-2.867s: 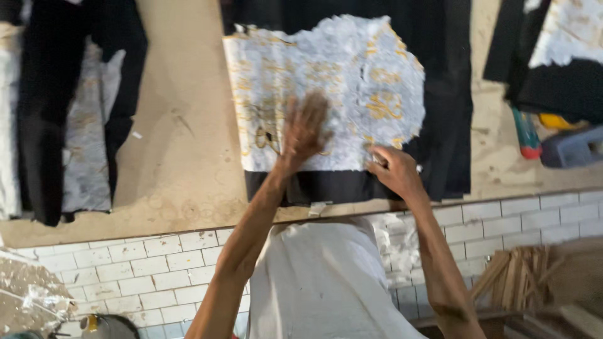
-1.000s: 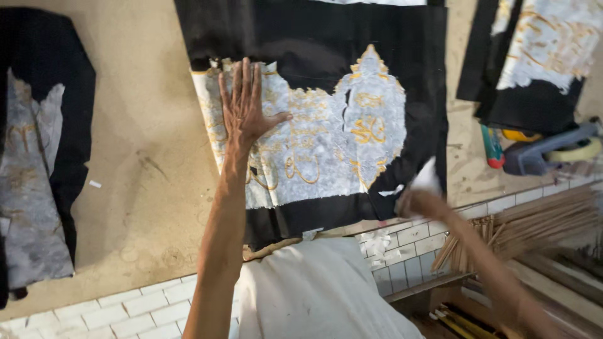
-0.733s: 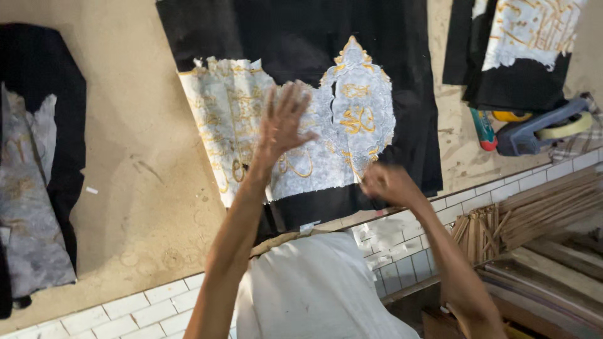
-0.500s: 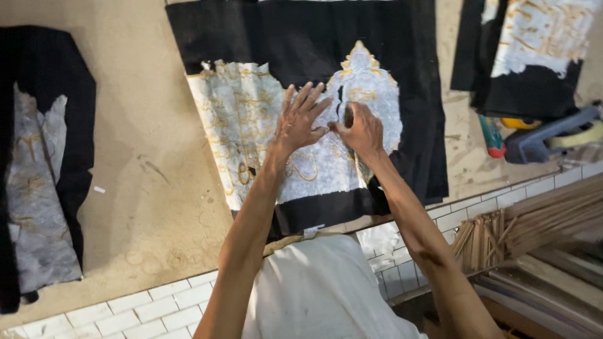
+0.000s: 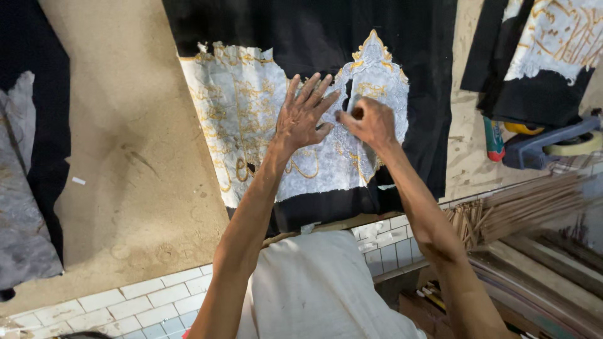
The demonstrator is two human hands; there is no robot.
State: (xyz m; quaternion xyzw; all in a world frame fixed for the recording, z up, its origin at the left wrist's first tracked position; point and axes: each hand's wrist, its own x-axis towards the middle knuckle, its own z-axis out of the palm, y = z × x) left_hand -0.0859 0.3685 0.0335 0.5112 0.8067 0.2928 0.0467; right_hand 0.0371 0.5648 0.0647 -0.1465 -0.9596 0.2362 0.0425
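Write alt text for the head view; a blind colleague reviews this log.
A person's left hand presses flat, fingers spread, on white paper with gold patterning lying on black cloth, while the right hand pinches the paper beside it. The cloth lies on a tan worktable.

— Inspector, report the surroundings.

— I see a tan worktable (image 5: 125,157), its top scuffed and stained. I take it as my landmark. Its near edge is faced with small white tiles (image 5: 144,307), the grout dark with dirt.

— What lies beyond the table's right end?

— A bundle of thin wooden sticks (image 5: 521,207) lies below that edge, with wooden boards (image 5: 553,276) stacked under the sticks.

— Anything on the table's far right?

— A blue tape dispenser (image 5: 540,144) carrying a pale roll, and a green and red tube (image 5: 494,139) just beside it.

— The lighting?

— Even and soft across the tabletop; I cannot tell its source.
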